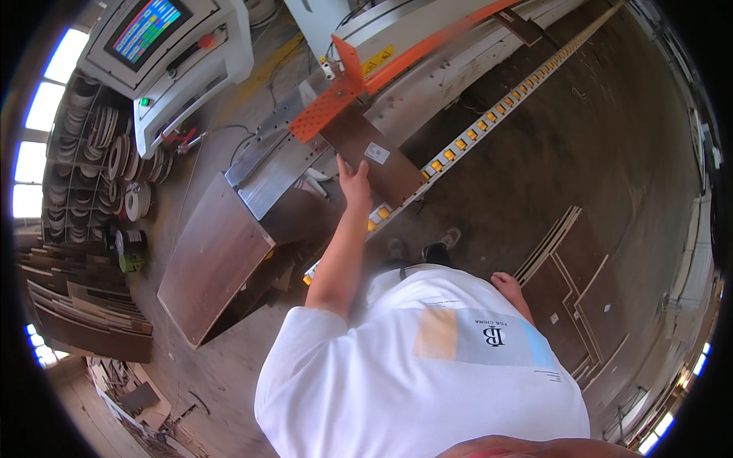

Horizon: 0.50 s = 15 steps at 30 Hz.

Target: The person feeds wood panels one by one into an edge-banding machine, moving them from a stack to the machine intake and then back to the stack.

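Note:
A brown board [393, 164] with a white label lies across the machine's feed side, its far end under the orange perforated guard [328, 111]. My left hand [354, 185] reaches forward to the board's near left edge. Its thumb and forefinger are spread, touching or just over the board; the other fingers are hard to make out. My right hand [508, 288] hangs low at my right side with its fingers curled and nothing visible in them. Stacked brown boards [561, 305] stand just beyond that hand.
A rail with yellow rollers [462, 143] runs diagonally to the far right. A control cabinet with a lit screen [147, 32] stands at the far left. Nearer are a large brown panel box [217, 259], a rack of edge-band rolls [114, 156] and a green-and-black bucket [131, 250].

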Each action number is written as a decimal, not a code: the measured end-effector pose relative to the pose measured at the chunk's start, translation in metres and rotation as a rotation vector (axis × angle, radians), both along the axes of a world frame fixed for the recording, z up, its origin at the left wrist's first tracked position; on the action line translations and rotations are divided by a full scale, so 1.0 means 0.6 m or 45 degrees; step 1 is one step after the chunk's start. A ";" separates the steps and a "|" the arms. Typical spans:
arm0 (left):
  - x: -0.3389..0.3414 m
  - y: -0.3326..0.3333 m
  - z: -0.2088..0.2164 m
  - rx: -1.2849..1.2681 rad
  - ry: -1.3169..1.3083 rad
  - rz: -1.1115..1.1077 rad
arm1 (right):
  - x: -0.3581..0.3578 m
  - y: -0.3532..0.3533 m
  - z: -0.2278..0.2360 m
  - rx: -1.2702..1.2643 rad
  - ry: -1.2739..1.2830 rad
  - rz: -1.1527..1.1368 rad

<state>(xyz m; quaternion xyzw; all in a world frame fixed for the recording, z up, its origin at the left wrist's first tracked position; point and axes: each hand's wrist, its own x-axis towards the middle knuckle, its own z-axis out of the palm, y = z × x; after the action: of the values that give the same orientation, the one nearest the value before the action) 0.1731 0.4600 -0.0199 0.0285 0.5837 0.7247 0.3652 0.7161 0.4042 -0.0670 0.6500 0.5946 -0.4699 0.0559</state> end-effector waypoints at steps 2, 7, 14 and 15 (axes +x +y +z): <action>0.015 0.035 0.007 0.000 -0.032 -0.026 | 0.008 -0.009 -0.001 -0.003 0.026 -0.066; 0.042 0.135 -0.023 -0.125 0.056 -0.061 | 0.048 -0.037 -0.009 0.000 0.034 -0.162; 0.038 0.216 -0.010 -0.216 -0.061 -0.299 | 0.063 -0.127 0.012 -0.072 0.040 -0.342; 0.028 0.214 -0.018 -0.237 -0.008 -0.370 | 0.067 -0.158 0.009 -0.069 0.058 -0.438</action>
<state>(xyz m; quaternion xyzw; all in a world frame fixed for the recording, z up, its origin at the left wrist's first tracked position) 0.1902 0.5887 -0.0306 0.0764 0.6370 0.6071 0.4688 0.7561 0.3091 -0.0616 0.7296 0.4629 -0.5029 -0.0213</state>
